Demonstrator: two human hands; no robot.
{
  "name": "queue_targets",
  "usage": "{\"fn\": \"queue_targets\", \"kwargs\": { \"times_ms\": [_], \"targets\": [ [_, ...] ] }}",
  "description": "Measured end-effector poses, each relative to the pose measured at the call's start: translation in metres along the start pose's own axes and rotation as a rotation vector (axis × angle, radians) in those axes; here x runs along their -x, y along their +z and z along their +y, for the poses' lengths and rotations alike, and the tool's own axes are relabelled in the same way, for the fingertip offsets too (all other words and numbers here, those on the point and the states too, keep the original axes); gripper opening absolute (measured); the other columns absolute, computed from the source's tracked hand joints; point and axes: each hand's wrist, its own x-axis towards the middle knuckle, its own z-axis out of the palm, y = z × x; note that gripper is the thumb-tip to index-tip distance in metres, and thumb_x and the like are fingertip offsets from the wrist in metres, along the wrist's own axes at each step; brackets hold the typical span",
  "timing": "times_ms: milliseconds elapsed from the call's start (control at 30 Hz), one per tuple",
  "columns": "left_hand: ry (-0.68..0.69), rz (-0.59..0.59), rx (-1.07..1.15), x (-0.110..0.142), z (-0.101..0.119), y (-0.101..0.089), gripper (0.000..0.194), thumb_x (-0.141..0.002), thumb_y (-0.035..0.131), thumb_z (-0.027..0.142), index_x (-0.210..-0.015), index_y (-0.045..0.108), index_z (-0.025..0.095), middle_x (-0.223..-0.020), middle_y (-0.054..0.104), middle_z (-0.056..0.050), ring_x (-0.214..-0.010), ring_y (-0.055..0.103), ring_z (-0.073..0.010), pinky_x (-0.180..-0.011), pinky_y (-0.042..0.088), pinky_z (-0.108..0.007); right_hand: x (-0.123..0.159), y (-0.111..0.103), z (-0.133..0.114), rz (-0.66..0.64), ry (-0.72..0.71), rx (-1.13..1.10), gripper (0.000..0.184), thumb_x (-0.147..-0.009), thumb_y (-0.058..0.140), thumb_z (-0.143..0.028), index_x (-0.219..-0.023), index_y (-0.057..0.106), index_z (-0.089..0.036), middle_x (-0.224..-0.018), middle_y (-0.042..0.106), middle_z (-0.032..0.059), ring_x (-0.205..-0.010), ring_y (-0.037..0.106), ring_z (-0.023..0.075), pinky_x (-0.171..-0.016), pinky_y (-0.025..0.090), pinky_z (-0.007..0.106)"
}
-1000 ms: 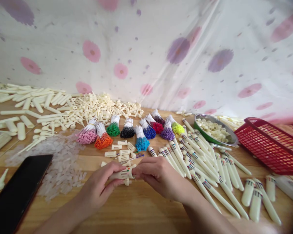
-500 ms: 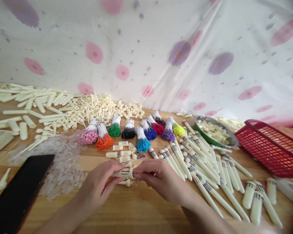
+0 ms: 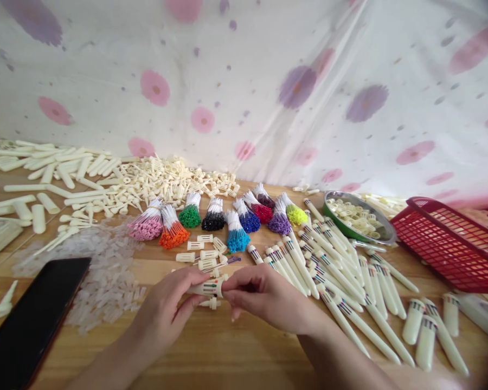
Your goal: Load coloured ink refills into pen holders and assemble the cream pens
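Observation:
A cream multicolour pen barrel (image 3: pixel 206 288) with slots and a green slider lies sideways between my hands. My left hand (image 3: pixel 173 306) is closed round it, thumb and forefinger on either side. At its right end, my right hand (image 3: pixel 270 298) pinches with thumb and fingers; its fingertips partly hide that end. Just behind are several loose slotted cream pieces (image 3: pixel 207 265) and a few thin coloured refills (image 3: pixel 233 260). Under the barrel, a small cream part (image 3: pixel 212 304) touches the table. Bundled refills, including light blue ones (image 3: pixel 238 238) and orange ones (image 3: pixel 174 234), stand beyond.
Assembled multicolour pens (image 3: pixel 333 271) cover the right, near a metal bowl of slotted parts (image 3: pixel 384 238) and a red basket (image 3: pixel 451 244). A black phone (image 3: pixel 36 319) lies left beside clear plastic pieces (image 3: pixel 106 276). Cream parts (image 3: pixel 158 181) are heaped behind, before a flowered sheet (image 3: pixel 228 81).
The barrel looks slightly turned, with the green slider now showing in a slot. My right fingers have shifted a little at its end; the left hand has barely moved.

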Motion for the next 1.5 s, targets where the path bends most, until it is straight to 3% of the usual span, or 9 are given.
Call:
{"fn": "queue_targets", "kwargs": {
  "times_ms": [133,333,600,733,933,1067,1167,1400,1500],
  "targets": [
    [0.045,0.066,-0.080,-0.003,0.000,-0.004,0.019,-0.084,0.049,0.018,-0.100,0.057,0.021,-0.092,0.070,-0.005,-0.086,0.066,-0.0187,-0.074,0.054,-0.029,0.003,0.001,0.000,0.038,-0.013,0.061,0.021,-0.079,0.054,-0.024,-0.093,0.066,-0.013,-0.055,0.051,-0.0034,-0.047,0.042,0.0067,-0.044,0.033,0.018],
    [0.138,0.159,-0.182,-0.003,-0.002,-0.005,0.019,-0.083,0.050,0.013,-0.099,0.057,0.021,-0.088,0.070,-0.005,-0.084,0.066,-0.0185,-0.075,0.053,-0.031,0.004,0.001,-0.003,0.138,-0.158,0.343,0.019,-0.082,0.052,-0.021,-0.084,0.070,-0.015,-0.067,0.058,0.0015,-0.059,0.046,0.0090,-0.053,0.036,0.020],
    [0.034,0.157,-0.168,-0.004,-0.002,-0.004,0.011,-0.083,0.050,0.021,-0.091,0.058,0.021,-0.085,0.071,-0.004,-0.082,0.067,-0.0192,-0.072,0.053,-0.031,-0.006,-0.002,0.007,0.018,0.051,-0.047,0.030,-0.078,0.058,-0.034,-0.098,0.067,-0.013,-0.057,0.055,-0.0019,-0.048,0.041,0.0066,-0.044,0.029,0.018],
    [-0.155,0.130,-0.079,-0.004,-0.005,-0.002,0.013,-0.083,0.051,0.033,-0.088,0.056,0.022,-0.088,0.071,-0.004,-0.081,0.068,-0.0193,-0.069,0.055,-0.029,-0.013,-0.025,0.014,0.222,0.068,0.072,0.032,-0.079,0.057,-0.039,-0.095,0.066,-0.014,-0.062,0.058,-0.0008,-0.050,0.043,0.0075,-0.046,0.031,0.019],
    [-0.355,0.113,0.083,-0.001,-0.007,0.001,0.017,-0.082,0.052,0.038,-0.089,0.056,0.022,-0.093,0.070,-0.005,-0.086,0.068,-0.0204,-0.053,0.056,-0.022,-0.031,-0.045,0.035,0.647,0.094,0.657,0.027,-0.088,0.044,-0.042,-0.083,0.054,-0.018,-0.066,0.059,0.0002,-0.059,0.053,0.0142,-0.055,0.035,0.024],
    [-0.377,0.111,0.141,0.000,-0.005,0.003,0.019,-0.080,0.054,0.039,-0.088,0.057,0.022,-0.093,0.070,-0.005,-0.087,0.067,-0.0208,-0.055,0.057,-0.023,-0.049,-0.026,0.039,0.589,0.236,0.939,0.028,-0.087,0.047,-0.044,-0.089,0.051,-0.016,-0.073,0.064,0.0077,-0.066,0.060,0.0227,-0.057,0.035,0.028],
    [-0.379,0.099,0.158,-0.001,-0.003,0.004,0.018,-0.080,0.055,0.038,-0.087,0.057,0.022,-0.092,0.070,-0.005,-0.085,0.068,-0.0202,-0.055,0.057,-0.023,-0.059,-0.020,0.039,0.565,0.290,0.963,0.020,-0.089,0.047,-0.036,-0.086,0.051,-0.016,-0.076,0.065,0.0111,-0.070,0.062,0.0259,-0.059,0.036,0.030],
    [-0.365,0.101,0.175,-0.002,-0.003,0.004,0.017,-0.079,0.056,0.036,-0.086,0.057,0.022,-0.093,0.069,-0.005,-0.087,0.067,-0.0210,-0.058,0.058,-0.025,-0.057,-0.054,0.056,0.454,0.241,0.715,0.032,-0.093,0.036,-0.038,-0.073,0.051,-0.017,-0.057,0.060,-0.0008,-0.049,0.059,0.0122,-0.047,0.039,0.020],
    [-0.400,0.073,0.192,-0.001,-0.005,0.005,0.018,-0.079,0.054,0.038,-0.087,0.057,0.022,-0.094,0.069,-0.005,-0.089,0.066,-0.0215,-0.059,0.057,-0.025,-0.057,-0.063,0.063,0.476,0.236,0.664,0.030,-0.093,0.036,-0.036,-0.084,0.056,-0.015,-0.055,0.060,-0.0018,-0.044,0.057,0.0116,-0.042,0.040,0.019]
  ]
}}
